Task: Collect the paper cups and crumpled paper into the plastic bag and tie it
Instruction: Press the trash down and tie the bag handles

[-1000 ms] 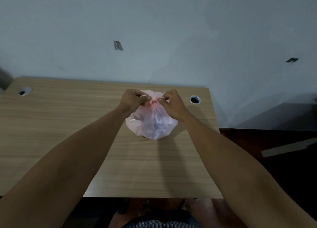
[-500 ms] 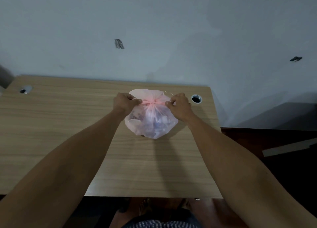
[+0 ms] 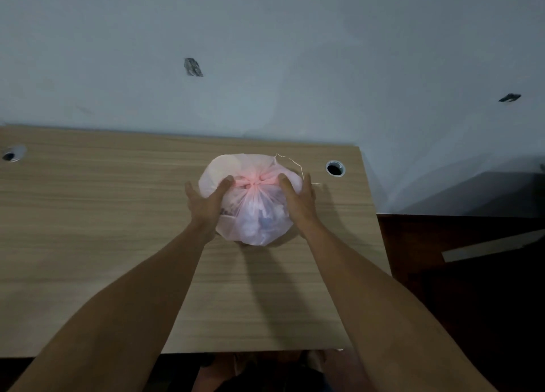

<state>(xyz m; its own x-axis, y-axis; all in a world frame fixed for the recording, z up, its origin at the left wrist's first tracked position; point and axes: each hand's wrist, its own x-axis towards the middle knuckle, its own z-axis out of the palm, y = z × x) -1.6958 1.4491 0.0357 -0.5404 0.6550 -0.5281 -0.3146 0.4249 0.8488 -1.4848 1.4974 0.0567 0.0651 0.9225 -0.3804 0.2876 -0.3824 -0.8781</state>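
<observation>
A pale blue-grey wall [image 3: 295, 52] rises directly behind the far edge of the desk [image 3: 88, 229], a light wood-grain surface. One cable hole [image 3: 335, 168] sits near the far right corner and another [image 3: 11, 154] near the far left edge. To the right of the desk's right edge lies dark floor [image 3: 472, 303].

The plastic bag [image 3: 253, 214], translucent pink, rests on the desk toward the far right quarter, well clear of the near edge and nearer the far edge. Its neck is gathered into a knot [image 3: 256, 181] on top. Pale shapes, one of them bluish, show through the film; they cannot be identified individually.

The left hand [image 3: 206, 203] lies flat against the bag's left side, fingers extended and spread, gripping nothing. The right hand [image 3: 298, 198] lies likewise against the right side, fingers extended. The fingertips of both reach up beside the knot.

Bare desk surface extends widely to the left of the bag and toward the near edge. The strip between the bag and the right edge is narrower.
</observation>
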